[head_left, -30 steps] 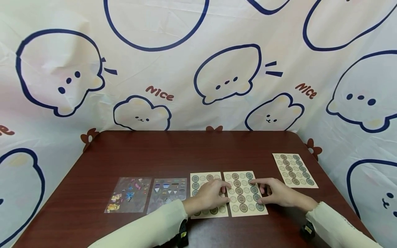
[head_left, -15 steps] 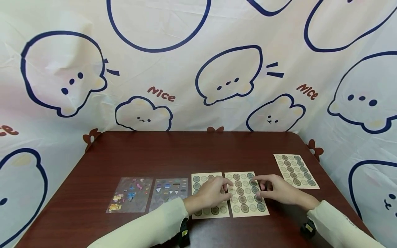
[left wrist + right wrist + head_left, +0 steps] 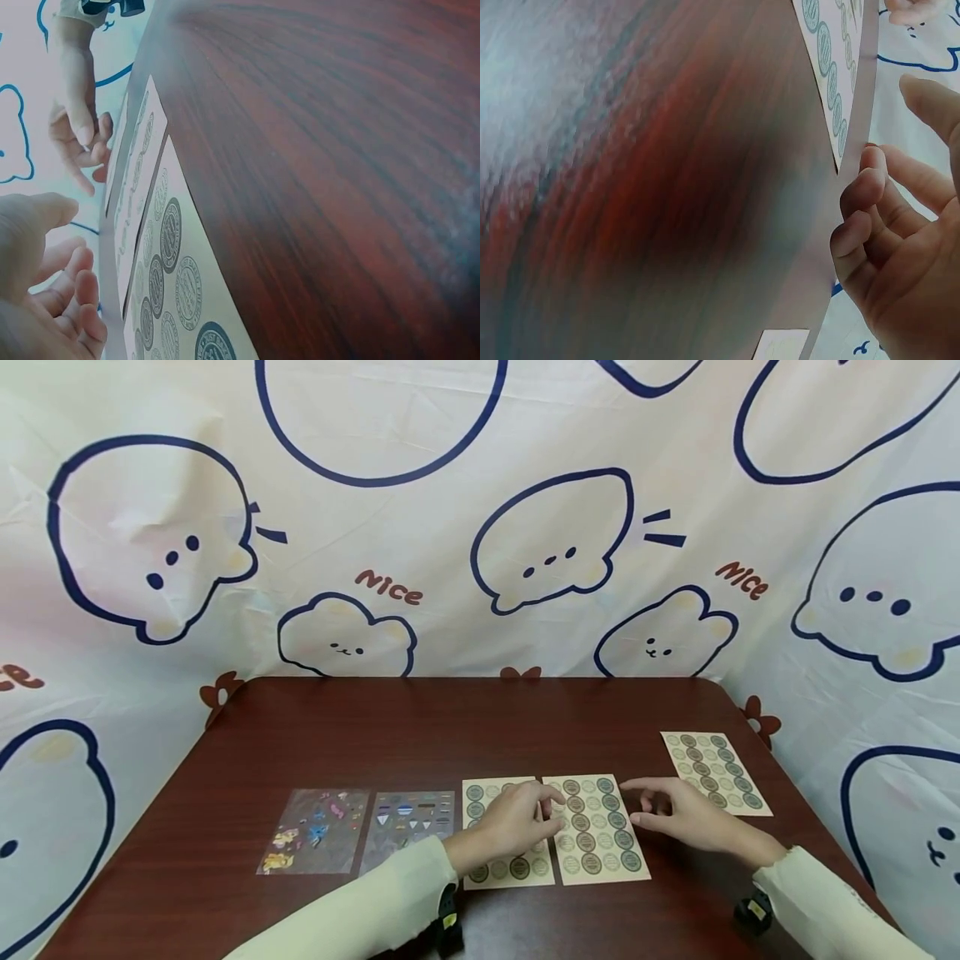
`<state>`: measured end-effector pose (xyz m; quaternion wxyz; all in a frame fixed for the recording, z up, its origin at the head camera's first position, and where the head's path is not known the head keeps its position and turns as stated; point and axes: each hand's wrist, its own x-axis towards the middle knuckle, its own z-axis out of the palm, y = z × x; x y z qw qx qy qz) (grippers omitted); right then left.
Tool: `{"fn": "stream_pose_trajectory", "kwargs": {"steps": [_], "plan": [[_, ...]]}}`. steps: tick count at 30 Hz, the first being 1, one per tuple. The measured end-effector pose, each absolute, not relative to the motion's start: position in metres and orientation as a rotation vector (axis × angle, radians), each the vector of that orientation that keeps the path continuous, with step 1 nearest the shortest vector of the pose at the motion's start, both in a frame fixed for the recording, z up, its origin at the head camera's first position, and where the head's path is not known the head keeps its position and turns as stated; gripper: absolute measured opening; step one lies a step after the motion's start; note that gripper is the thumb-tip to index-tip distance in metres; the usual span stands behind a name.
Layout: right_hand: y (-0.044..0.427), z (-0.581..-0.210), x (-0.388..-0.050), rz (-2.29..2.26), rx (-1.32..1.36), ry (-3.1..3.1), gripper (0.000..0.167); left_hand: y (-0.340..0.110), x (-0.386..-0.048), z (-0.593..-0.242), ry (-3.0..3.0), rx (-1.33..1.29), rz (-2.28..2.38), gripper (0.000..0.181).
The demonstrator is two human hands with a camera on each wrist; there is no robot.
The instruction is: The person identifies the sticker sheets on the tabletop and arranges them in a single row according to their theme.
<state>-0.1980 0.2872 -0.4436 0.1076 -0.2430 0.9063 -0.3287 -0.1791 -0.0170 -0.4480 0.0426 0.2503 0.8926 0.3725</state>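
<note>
Two adjacent cream circle-patterned sheets (image 3: pixel 600 833), flat

"Nice" (image 3: pixel 388 587) on backdrop (image 3: pixel 435 543) — stickers (image 3: pixel 591 863) seemingly illegible

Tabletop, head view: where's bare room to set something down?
Bare: tabletop between its back edge and the two center sheets, left of the far-right sheet; also left of the colorful sticker sheet. Crowded: center sheets, left hand over them, right hand beside.

Left forearm (image 3: pixel 356 903) and right forearm (image 3: pixel 832 906) extend forward, converging. Left grip (image 3: pixel 516 820): fingers loosely bent, thumb apart. Right grip (image 3: pixel 686 812): index finger extended, other fingers bent, thumb apart.
</note>
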Motion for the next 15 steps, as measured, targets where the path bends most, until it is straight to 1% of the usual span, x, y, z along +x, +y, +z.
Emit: {"fn": "stream_pose_trajectory", "kwargs": {"steps": [9,15], "plan": [[0.293,-0.443,-0.203,-0.962,-0.72,2.727,0.043,-0.012,-0.181,-0.443,2.74,0.813,1.147,0.025],[0.298,-0.443,-0.206,-0.949,-0.73,2.741,0.042,-0.008,-0.182,-0.441,2.719,0.789,1.127,0.026]]}}
